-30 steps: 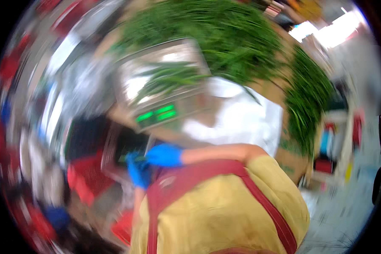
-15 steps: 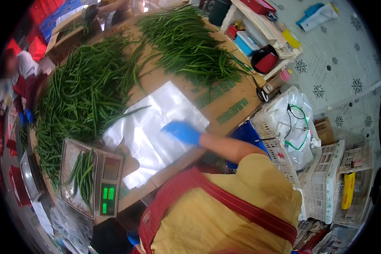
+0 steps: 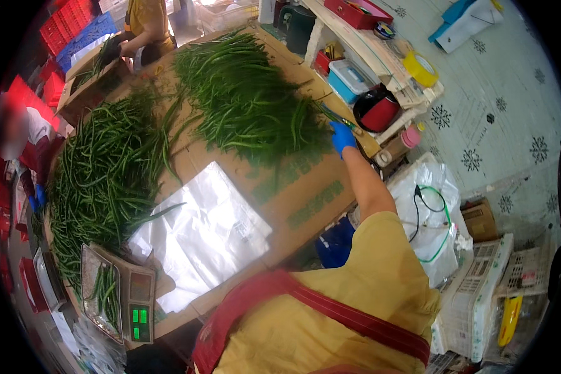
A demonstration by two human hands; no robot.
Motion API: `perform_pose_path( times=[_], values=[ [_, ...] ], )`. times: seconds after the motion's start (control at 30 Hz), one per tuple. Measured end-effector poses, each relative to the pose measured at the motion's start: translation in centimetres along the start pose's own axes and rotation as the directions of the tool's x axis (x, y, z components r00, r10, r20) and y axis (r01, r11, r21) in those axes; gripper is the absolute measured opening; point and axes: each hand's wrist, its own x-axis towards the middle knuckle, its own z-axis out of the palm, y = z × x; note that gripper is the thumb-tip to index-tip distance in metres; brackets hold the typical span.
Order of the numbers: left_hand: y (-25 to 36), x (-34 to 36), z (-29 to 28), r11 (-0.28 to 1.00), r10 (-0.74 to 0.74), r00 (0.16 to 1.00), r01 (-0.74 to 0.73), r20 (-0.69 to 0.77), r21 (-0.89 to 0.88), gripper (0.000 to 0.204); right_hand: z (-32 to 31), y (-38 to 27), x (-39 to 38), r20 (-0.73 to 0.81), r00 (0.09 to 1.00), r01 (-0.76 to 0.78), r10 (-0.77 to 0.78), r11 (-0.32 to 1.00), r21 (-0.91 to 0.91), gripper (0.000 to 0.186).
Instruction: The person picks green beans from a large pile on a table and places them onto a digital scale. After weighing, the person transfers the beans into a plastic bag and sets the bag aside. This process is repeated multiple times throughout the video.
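Note:
My right hand (image 3: 341,138), in a blue glove, reaches to the cardboard-covered table's right edge, beside a green-handled tool (image 3: 346,121); its fingertips are too small to show whether they grip it. Long green beans (image 3: 237,93) lie just left of that hand, with another heap (image 3: 106,162) farther left. Flat clear plastic bags (image 3: 199,237) rest near the table's front. A metal scale (image 3: 140,283) with a lit green display holds a few beans (image 3: 106,290) on its tray. My left hand is out of sight.
A co-worker in yellow (image 3: 146,28) handles greens at a carton (image 3: 81,87); another (image 3: 37,137), wearing blue gloves, is at the left. A white shelf (image 3: 389,56) with boxes and tape (image 3: 421,67) lines the right side, above stacked crates (image 3: 467,299) and a blue container (image 3: 330,243).
My right hand has moved from over the plastic bags, up and right to the table's edge. The view has swung, and the blue glove of my left hand has left it.

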Motion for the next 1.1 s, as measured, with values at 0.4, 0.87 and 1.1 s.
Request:
perform_pose_path(
  times=[0.4, 0.87, 1.1],
  values=[
    [3.4, -2.5, 2.9, 0.991, -0.077, 0.997, 0.079, -0.027, 0.107, 0.048, 1.5, 3.3, 7.3, 0.099, 0.962, -0.243, 0.254, 0.963, -0.115, 0.031],
    [4.0, -3.7, 1.9, 0.979, -0.109, 0.994, 0.109, -0.011, 0.172, 0.044, 0.0, -6.4, 7.5, 0.214, 0.826, 0.537, -0.521, 0.843, -0.018, 0.059],
    [4.6, -3.9, 1.3, 0.987, -0.071, 0.997, 0.068, 0.017, 0.146, 0.043, -0.9, -8.5, 9.1, 0.427, 0.753, 0.640, -0.500, 0.707, -0.301, 0.050]
  ],
)
